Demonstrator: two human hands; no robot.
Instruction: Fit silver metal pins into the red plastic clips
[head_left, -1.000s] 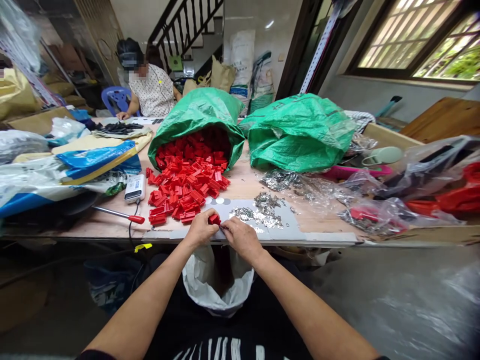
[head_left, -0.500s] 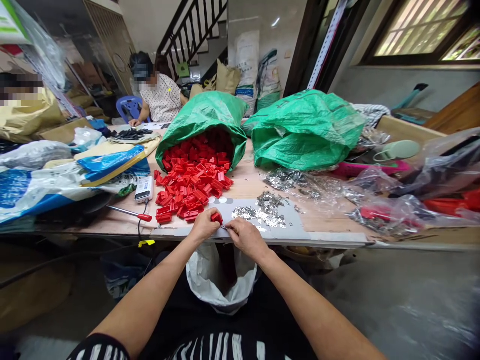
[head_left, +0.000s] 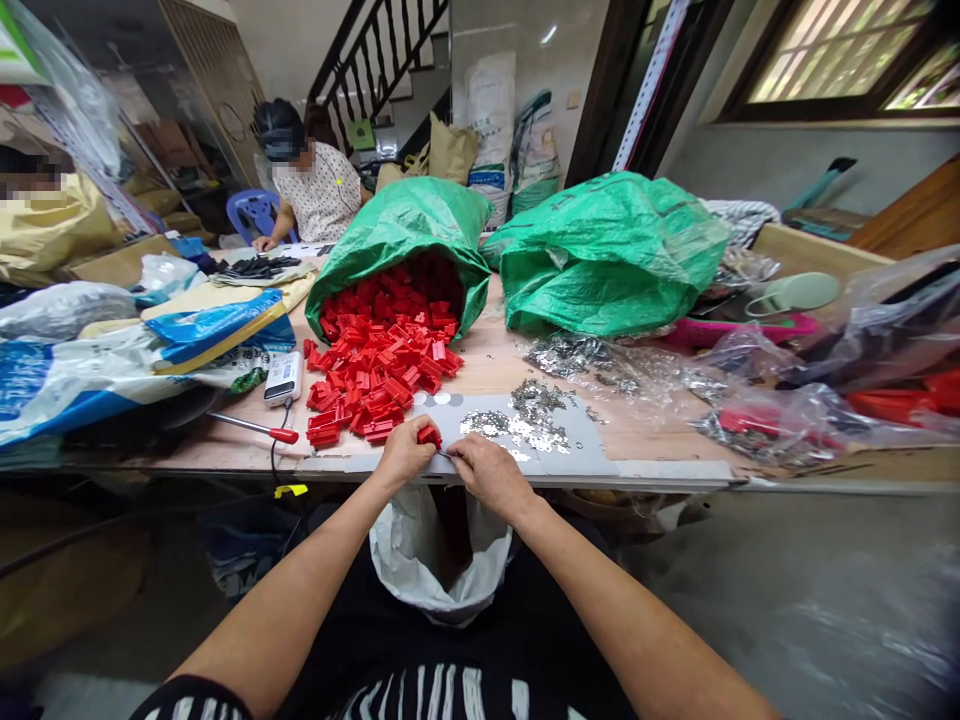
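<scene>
Near the table's front edge, my left hand (head_left: 407,452) pinches a red plastic piece (head_left: 430,436). Close beside it, my right hand (head_left: 489,472) has its fingers closed on a small metal piece (head_left: 444,454) that touches or nearly touches the red one; its exact shape is too small to make out. Loose red plastic pieces (head_left: 375,380) spill from a green woven sack (head_left: 405,215) beyond my left hand. Flat silvery metal pieces (head_left: 536,415) lie scattered on a grey sheet (head_left: 589,450) beyond my right hand. Below both hands, a white sack (head_left: 390,560) hangs open at my lap.
A second green sack (head_left: 615,260) stands at the back right, beside clear plastic bags (head_left: 780,430). At left lie a white power bank (head_left: 283,379) with a cable, a red-tipped rod (head_left: 255,425) and blue-white bags (head_left: 150,360). A person (head_left: 315,190) sits across the table.
The view has shifted slightly. Both hands stay together at the table edge, still holding the red piece and the small metal piece.
</scene>
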